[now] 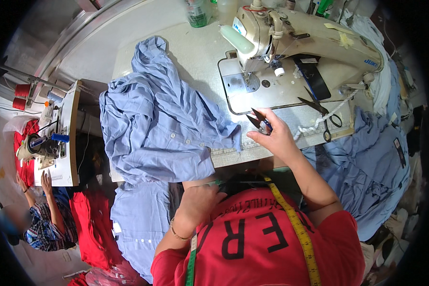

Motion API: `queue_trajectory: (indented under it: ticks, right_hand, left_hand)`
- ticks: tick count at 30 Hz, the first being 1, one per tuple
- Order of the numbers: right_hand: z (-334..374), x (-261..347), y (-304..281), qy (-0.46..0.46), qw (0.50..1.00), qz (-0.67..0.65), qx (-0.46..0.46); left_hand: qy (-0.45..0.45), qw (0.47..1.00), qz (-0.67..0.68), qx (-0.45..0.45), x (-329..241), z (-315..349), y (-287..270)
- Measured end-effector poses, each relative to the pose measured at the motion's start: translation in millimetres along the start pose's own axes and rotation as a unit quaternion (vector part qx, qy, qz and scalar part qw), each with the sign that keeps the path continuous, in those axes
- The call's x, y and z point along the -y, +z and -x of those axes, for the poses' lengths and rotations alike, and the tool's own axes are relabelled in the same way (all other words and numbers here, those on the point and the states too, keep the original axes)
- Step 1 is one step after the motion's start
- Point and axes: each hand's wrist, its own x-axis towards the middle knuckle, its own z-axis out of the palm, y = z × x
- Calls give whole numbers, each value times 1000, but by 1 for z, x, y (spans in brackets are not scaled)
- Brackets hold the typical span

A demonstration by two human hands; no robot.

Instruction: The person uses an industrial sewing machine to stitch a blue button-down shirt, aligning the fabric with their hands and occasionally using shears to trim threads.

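My right hand is closed round a pair of small black thread snips, whose blades point up and left over the table's front edge. My left hand is drawn back against my red shirt, fingers curled; whatever it may hold is hidden. Between the hands and the far side of the table lies a crumpled light blue buttoned garment, its front edge hanging over. Just beyond the snips stands a beige sewing machine with its needle plate.
Black scissors and a white cord lie right of my hand, and a dark phone-like slab on the machine bed. Blue cloth heaps at the right. At far left a person works at another machine.
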Motion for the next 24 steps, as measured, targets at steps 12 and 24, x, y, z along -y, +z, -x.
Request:
queue_trajectory:
  ticks: [12, 24]
  right_hand:
    - [-36, -19, 26, -46, 973, -215, 71]
    - [-27, -20, 17, -32, 947, -307, 86]
  left_hand:
    - [151, 921, 140, -332, 38, -123, -57]
    - [131, 908, 205, -340, 21, -143, -58]
